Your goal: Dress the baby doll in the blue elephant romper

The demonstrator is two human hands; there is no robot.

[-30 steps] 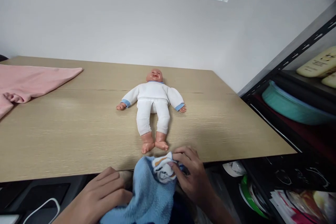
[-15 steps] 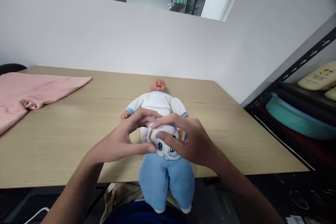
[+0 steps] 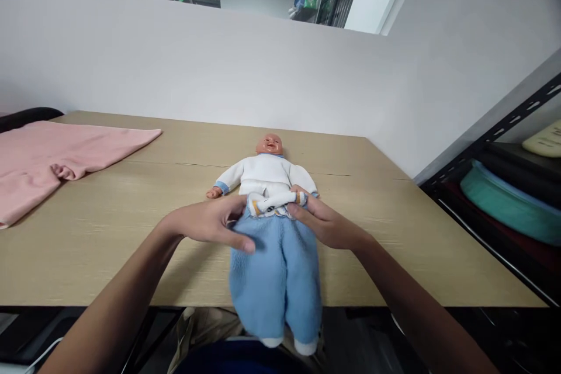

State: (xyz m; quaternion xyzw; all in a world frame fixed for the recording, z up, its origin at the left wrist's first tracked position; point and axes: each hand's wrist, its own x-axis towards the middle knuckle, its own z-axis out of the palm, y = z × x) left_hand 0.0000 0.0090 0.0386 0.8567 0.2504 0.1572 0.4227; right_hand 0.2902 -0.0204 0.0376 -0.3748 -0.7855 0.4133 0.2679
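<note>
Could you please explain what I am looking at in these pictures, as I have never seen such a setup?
Certainly. There is no machine: these are a person's bare hands, seen by a camera worn on the head, looking forward and down. On the table, a doll in white lies face up, and a pink cloth lies to the left. The right hand grips the rolled waistband of blue trousers; the left hand is at the waistband's other side, its grip unclear. The trousers cover the doll's feet from view.

Spread left hand point(image 3: 214, 221), curled right hand point(image 3: 324, 221)
</note>
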